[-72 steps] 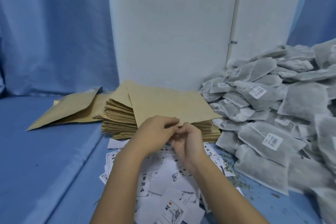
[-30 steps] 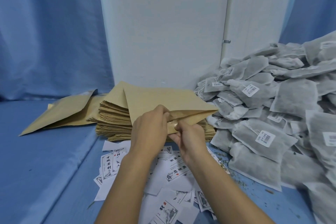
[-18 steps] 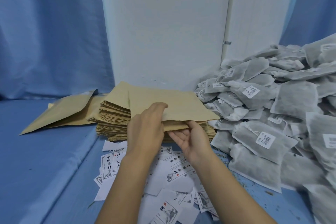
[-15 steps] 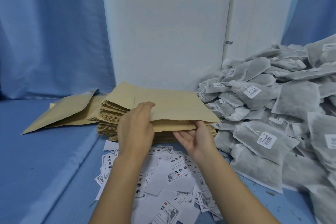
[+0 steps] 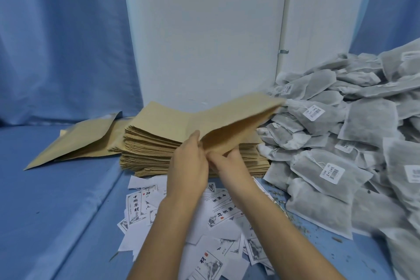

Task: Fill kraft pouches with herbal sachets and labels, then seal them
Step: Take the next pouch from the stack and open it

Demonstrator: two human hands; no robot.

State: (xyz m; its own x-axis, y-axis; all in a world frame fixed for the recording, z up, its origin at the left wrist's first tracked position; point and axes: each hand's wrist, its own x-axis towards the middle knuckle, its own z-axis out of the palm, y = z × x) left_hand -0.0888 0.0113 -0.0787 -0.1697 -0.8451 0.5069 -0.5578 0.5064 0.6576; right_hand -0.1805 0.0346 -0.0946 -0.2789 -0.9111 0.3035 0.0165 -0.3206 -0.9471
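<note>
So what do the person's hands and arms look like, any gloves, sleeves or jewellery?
Both are bare. The left hand and right hand wear no gloves, and no ring shows. The left forearm and right forearm are uncovered down to the frame's bottom edge: no sleeve, watch or bracelet in view.

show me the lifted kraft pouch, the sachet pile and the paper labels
lifted kraft pouch (image 5: 227, 116): head view, on its upper face
sachet pile (image 5: 370, 118): head view, on a grey sachet mid-pile
paper labels (image 5: 223, 215): head view, on one printed label
</note>
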